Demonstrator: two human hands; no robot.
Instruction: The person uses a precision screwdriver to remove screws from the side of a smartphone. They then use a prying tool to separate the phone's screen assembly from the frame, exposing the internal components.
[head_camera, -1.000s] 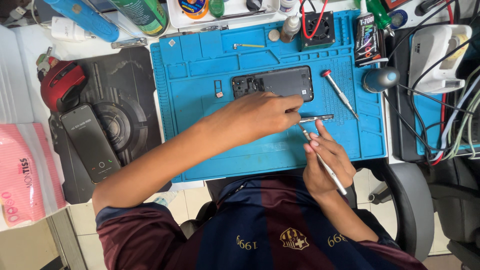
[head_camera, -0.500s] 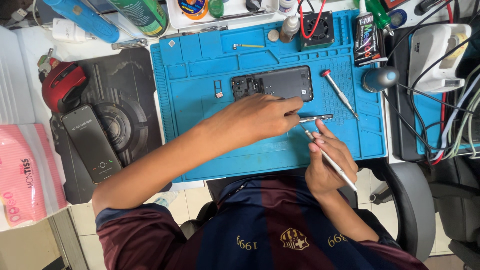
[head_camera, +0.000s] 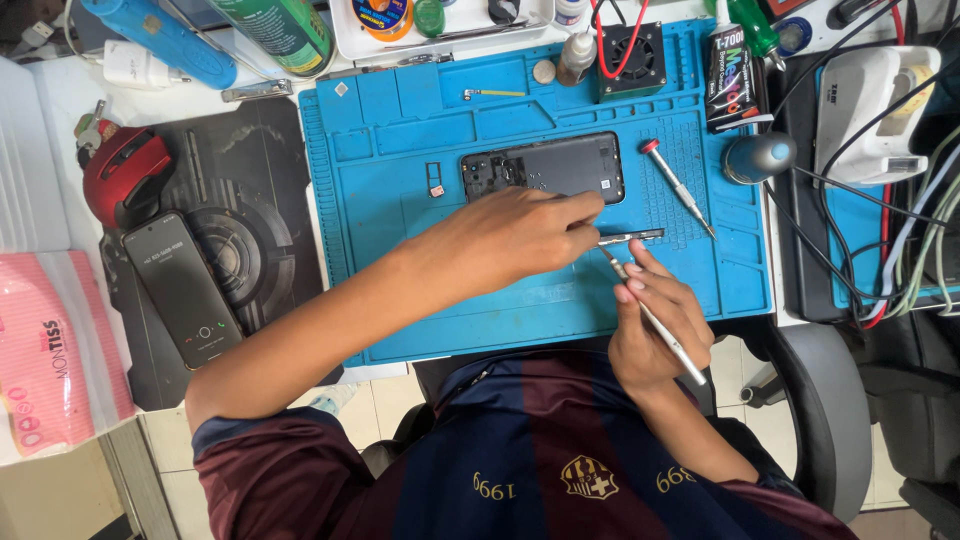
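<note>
Fingers (head_camera: 578, 212) of the left hand (head_camera: 510, 240) are curled together and pinch one end of a thin metal strip (head_camera: 632, 237), holding it just above the blue work mat (head_camera: 400, 300); the left forearm crosses the mat diagonally from the lower left. Right hand (head_camera: 655, 325) sits just below and to the right of the left, fingers closed in a pen grip around a slim silver tool (head_camera: 660, 325); the tool's tip points up toward the strip, its tail runs down past the palm toward the mat's near edge. Whether the tip touches the strip cannot be told. Just above the left hand lies an opened dark phone body (head_camera: 545, 167), flat on the mat, with inner parts exposed at its left end. A red-capped screwdriver (head_camera: 678, 188) lies tilted on the mat, right of the phone body and well clear of both hands. A small fan (head_camera: 632, 58) with red wire sits at the mat's far edge, with a small dropper bottle (head_camera: 577, 58) beside it. Left of the mat, on a dark pad (head_camera: 270, 140), rests a second phone (head_camera: 183, 288) with its screen lit, near a red computer mouse (head_camera: 128, 175). A pink packet (head_camera: 50, 360) lies at the far left edge. Single head view only.
</note>
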